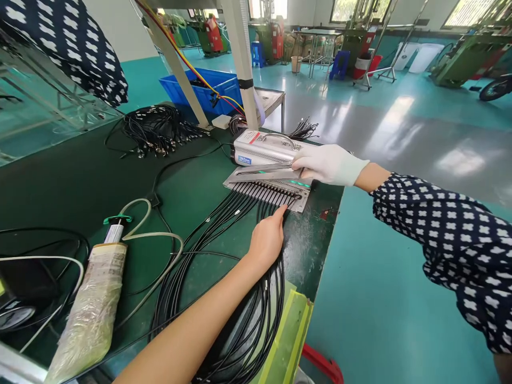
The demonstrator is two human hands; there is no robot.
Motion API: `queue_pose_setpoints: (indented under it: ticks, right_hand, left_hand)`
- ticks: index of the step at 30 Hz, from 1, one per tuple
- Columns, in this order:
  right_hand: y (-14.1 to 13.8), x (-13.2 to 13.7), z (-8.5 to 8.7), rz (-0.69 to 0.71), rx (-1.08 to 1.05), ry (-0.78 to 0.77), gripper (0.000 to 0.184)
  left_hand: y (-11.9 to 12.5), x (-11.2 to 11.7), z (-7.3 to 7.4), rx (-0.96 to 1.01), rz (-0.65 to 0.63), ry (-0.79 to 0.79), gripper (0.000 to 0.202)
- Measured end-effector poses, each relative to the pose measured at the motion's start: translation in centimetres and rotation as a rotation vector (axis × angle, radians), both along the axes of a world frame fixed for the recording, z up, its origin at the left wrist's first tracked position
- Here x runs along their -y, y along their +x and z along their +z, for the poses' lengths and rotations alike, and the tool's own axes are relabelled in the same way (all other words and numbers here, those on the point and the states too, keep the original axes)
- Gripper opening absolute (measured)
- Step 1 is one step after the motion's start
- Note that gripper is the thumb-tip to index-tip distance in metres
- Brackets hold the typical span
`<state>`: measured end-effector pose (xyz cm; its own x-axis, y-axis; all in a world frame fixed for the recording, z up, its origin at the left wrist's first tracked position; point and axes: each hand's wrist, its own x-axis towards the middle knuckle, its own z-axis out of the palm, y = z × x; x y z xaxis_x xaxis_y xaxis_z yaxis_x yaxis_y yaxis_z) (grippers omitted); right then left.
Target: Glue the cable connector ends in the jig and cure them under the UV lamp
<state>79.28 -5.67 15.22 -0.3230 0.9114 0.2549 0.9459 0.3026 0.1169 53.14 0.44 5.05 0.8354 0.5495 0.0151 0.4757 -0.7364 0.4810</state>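
Note:
My right hand [326, 164], in a white glove, is closed on the right end of a flat metal bar [264, 175] over a metal cable fixture [303, 204]. Black cables [234, 205] lie side by side in the fixture's slots and run toward me in a thick bundle. My bare left hand [267, 237] is curled over the rightmost cables, its index finger touching the fixture's front edge. Its other fingertips are hidden. Right behind the bar sits a silver box-shaped lamp [256, 152] with a carrying handle and a blue "365nm" label.
A plastic-wrapped syringe dispenser [96, 288] with a hose lies at left on the green table [192, 176]. Farther back are a cable pile [156, 128] and a blue crate [220, 82]. A metal post [240, 58] rises behind the lamp. Patterned cloth [76, 48] hangs upper left.

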Motion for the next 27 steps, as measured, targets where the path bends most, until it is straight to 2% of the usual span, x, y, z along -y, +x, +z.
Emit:
queue_pose_setpoints:
  ticks: [3, 7, 22, 25, 27]
  right_hand:
    - [0.1, 0.2, -0.7, -0.020, 0.020, 0.003, 0.025]
    - [0.4, 0.4, -1.1, -0.011, 0.029, -0.006, 0.027]
    - [0.3, 0.6, -1.0, -0.027, 0.013, -0.011, 0.028]
    - [0.4, 0.9, -1.7, 0.000, 0.069, -0.061, 0.027]
    - [0.3, 1.2, -2.8, 0.031, 0.129, -0.108, 0.027]
  left_hand:
    - [1.0, -0.2, -0.7, -0.079, 0.000, 0.109, 0.049]
    - [1.7, -0.4, -1.2, -0.137, -0.008, 0.150, 0.051]
    - [2.8, 0.0, -1.0, -0.262, -0.075, 0.240, 0.052]
    - [2.9, 0.0, -0.8, -0.282, -0.085, 0.252, 0.053]
    - [3.0, 0.0, -0.7, -0.291, -0.094, 0.258, 0.053]
